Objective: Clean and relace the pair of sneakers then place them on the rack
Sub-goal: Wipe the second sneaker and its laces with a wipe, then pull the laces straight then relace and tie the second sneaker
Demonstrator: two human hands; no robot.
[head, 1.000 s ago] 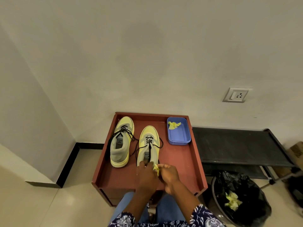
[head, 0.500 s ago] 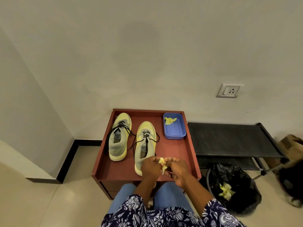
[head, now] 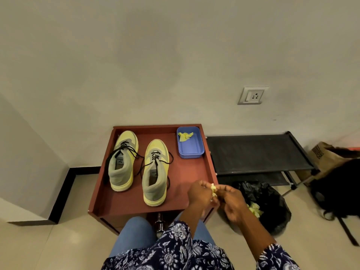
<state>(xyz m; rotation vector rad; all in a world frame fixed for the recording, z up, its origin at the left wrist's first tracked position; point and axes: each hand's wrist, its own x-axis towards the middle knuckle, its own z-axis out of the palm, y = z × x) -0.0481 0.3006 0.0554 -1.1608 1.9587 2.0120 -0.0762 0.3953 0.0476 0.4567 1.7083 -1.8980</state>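
- Head view: both sneakers stand side by side on the red-brown table [head: 194,170], toes to the wall, heels toward the person, so each is easy to reach. The left sneaker [head: 122,162] sits nearer the wall; the right sneaker [head: 155,173] is closer to the front edge.
- Black laces on both look loose and trail off the sides, so I judge the relacing not finished.
- The left hand [head: 200,194] and right hand [head: 232,204] meet over the table's right front corner, fingers curled, pinching a small yellow wipe [head: 213,189] between them. It looks bunched up, likely being wadded for throwing away.
- That fits with the bin [head: 272,207] with its black liner just beside the hands, with more yellow scraps already inside.
- A blue tub [head: 192,151] at the table's far right corner holds a fresh yellow piece, near enough to grab.
- The black rack [head: 257,152] stands right beside the table, bare of shoes, ready for them.
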